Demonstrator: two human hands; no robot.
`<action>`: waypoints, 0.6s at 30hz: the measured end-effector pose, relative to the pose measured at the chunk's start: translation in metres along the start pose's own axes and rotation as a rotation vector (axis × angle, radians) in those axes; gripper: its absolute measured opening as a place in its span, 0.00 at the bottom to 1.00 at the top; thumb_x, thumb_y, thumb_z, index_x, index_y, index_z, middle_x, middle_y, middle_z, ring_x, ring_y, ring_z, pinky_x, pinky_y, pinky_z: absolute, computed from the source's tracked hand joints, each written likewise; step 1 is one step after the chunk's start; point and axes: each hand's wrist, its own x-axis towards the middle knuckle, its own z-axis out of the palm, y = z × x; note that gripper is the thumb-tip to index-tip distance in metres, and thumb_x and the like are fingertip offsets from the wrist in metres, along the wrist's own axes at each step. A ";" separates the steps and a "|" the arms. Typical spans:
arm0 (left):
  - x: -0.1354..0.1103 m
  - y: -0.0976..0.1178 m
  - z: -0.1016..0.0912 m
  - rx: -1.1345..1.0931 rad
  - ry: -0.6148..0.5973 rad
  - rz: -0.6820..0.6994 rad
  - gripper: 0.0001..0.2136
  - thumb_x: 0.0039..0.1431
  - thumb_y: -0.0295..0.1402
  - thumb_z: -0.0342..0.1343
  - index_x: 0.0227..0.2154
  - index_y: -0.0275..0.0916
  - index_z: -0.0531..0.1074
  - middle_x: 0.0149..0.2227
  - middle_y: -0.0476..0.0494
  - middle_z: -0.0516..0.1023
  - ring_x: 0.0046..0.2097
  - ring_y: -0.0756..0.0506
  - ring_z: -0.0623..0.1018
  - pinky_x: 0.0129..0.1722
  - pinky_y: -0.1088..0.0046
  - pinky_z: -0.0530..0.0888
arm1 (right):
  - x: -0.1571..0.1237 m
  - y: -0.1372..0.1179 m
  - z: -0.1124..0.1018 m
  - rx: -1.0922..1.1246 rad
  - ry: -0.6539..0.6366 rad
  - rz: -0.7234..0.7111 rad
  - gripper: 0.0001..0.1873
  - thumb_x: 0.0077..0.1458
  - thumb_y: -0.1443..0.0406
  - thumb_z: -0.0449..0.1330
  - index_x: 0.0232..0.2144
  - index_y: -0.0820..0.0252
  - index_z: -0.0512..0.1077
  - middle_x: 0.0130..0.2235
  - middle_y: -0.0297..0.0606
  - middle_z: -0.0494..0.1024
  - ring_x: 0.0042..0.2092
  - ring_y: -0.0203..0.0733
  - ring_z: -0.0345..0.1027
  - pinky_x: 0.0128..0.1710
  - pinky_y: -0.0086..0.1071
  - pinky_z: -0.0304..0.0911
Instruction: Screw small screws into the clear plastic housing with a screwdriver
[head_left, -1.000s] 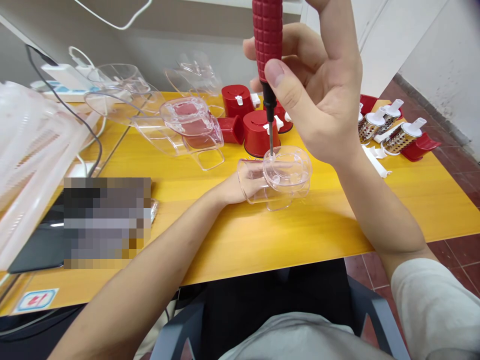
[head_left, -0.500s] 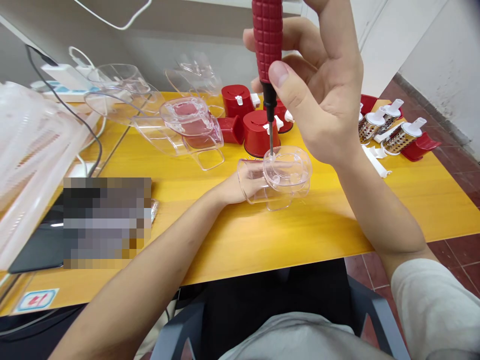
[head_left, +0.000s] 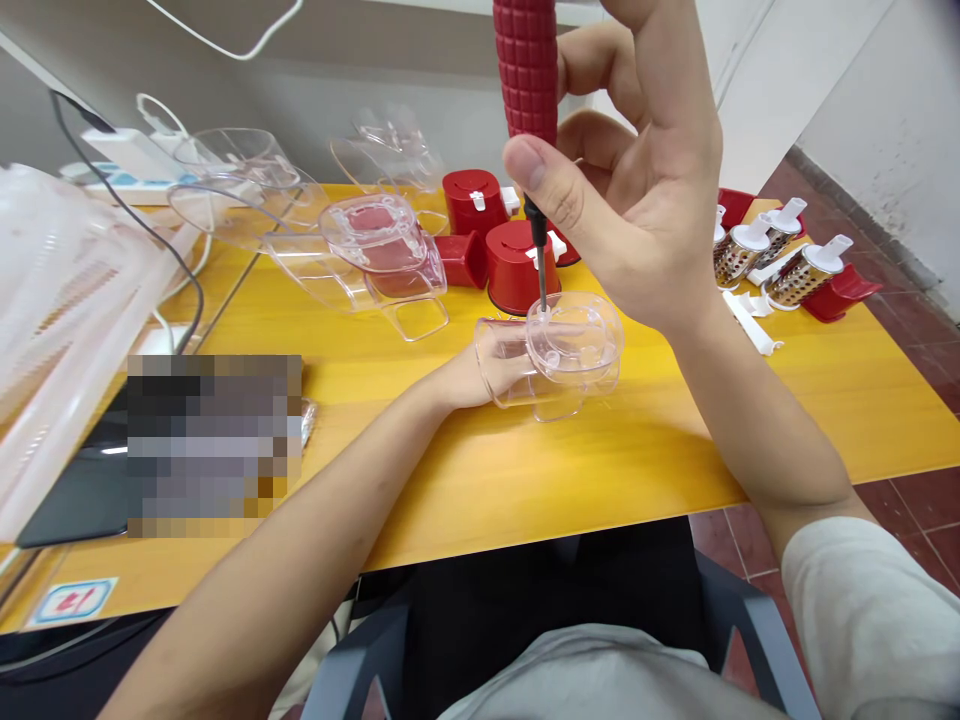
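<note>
My right hand [head_left: 637, 170] is closed around the red ribbed handle of a screwdriver [head_left: 526, 70]. The dark shaft points almost straight down, and its tip meets a small post on a clear plastic housing [head_left: 576, 340]. The handle's top runs out of the picture. Reaching into the open tube of that housing, my left hand [head_left: 501, 365] steadies it on the yellow table; its fingers show only partly through the clear plastic. The housing has a round end facing up and a loop below. Just behind it stand red plastic housings [head_left: 523, 268] with white tabs.
More clear housings [head_left: 375, 240] stand to the left at the back. Metal grater drums [head_left: 810, 272], white parts and red pieces lie at the right. Clear plastic bags [head_left: 67, 300], cables and a black object [head_left: 75, 490] occupy the left. A chair armrest [head_left: 360, 650] is below.
My right hand has shifted slightly left and turned around the screwdriver handle, whose top tilts a little further left. The tip stays at the same post; my left hand and the housing have not moved.
</note>
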 end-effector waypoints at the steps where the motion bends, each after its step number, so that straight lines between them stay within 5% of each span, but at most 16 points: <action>1: 0.000 0.000 0.000 -0.016 0.001 -0.006 0.29 0.67 0.56 0.80 0.64 0.46 0.91 0.66 0.33 0.91 0.66 0.30 0.90 0.74 0.47 0.83 | 0.000 0.008 0.002 0.012 0.021 -0.009 0.38 0.78 0.44 0.55 0.76 0.62 0.61 0.81 0.39 0.69 0.65 0.30 0.78 0.60 0.23 0.86; 4: -0.001 0.001 0.002 -0.041 0.001 -0.032 0.31 0.66 0.56 0.80 0.64 0.45 0.91 0.68 0.32 0.90 0.67 0.28 0.90 0.74 0.46 0.83 | 0.005 0.031 0.009 0.146 0.106 -0.152 0.31 0.75 0.46 0.56 0.72 0.45 0.61 0.78 0.25 0.71 0.64 0.31 0.79 0.53 0.21 0.85; 6: 0.000 0.002 0.002 -0.023 0.008 -0.031 0.30 0.65 0.56 0.81 0.63 0.44 0.91 0.68 0.32 0.90 0.68 0.27 0.89 0.74 0.45 0.83 | 0.008 0.035 0.012 0.177 0.130 -0.111 0.29 0.72 0.51 0.61 0.71 0.40 0.62 0.76 0.21 0.73 0.63 0.32 0.81 0.53 0.24 0.85; 11: 0.000 0.001 0.002 -0.012 0.019 -0.008 0.30 0.66 0.57 0.80 0.63 0.46 0.91 0.67 0.33 0.91 0.67 0.29 0.90 0.76 0.45 0.81 | 0.009 0.013 0.013 0.190 0.114 0.046 0.27 0.70 0.58 0.66 0.65 0.54 0.64 0.71 0.33 0.76 0.53 0.28 0.79 0.53 0.25 0.84; 13: 0.000 -0.001 0.001 -0.015 0.016 0.002 0.31 0.65 0.57 0.80 0.65 0.46 0.91 0.66 0.33 0.91 0.66 0.29 0.91 0.76 0.44 0.81 | 0.008 0.012 0.015 0.227 0.156 -0.022 0.30 0.69 0.58 0.69 0.67 0.50 0.63 0.71 0.28 0.76 0.48 0.25 0.75 0.46 0.22 0.81; 16: 0.001 -0.004 0.000 -0.003 0.014 0.010 0.31 0.66 0.57 0.80 0.64 0.45 0.91 0.67 0.33 0.91 0.66 0.29 0.91 0.76 0.44 0.82 | 0.006 0.011 0.016 0.303 0.179 -0.153 0.29 0.69 0.59 0.71 0.65 0.44 0.64 0.55 0.24 0.79 0.47 0.25 0.71 0.41 0.19 0.75; 18: 0.001 -0.004 0.000 -0.003 0.007 0.011 0.30 0.67 0.57 0.80 0.64 0.46 0.91 0.67 0.34 0.91 0.66 0.29 0.91 0.75 0.46 0.83 | 0.002 0.003 0.012 0.197 0.138 0.005 0.19 0.73 0.61 0.65 0.62 0.50 0.69 0.52 0.28 0.79 0.48 0.26 0.69 0.46 0.19 0.77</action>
